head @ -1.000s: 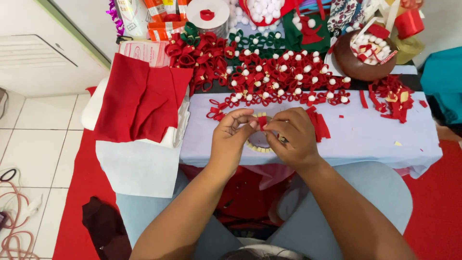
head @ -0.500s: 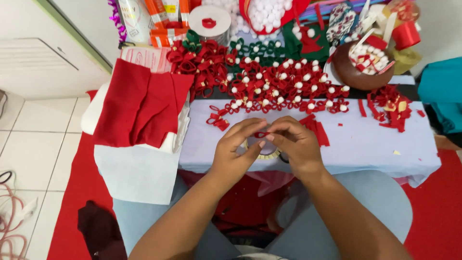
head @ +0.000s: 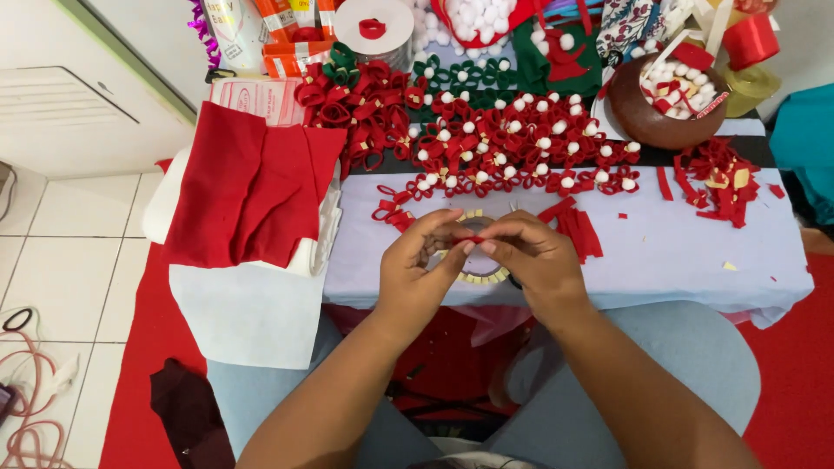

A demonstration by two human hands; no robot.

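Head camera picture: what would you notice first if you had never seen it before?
First, the big heap of red felt loops with white pompoms across the back of the table. Nearer, the left hand and right hand pinch a small red felt strip together. At the left edge lies a folded red felt sheet.

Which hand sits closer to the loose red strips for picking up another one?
Right, probably. The right hand is beside the loose red strips; the left hand is farther off. Both pinch a small red piece.
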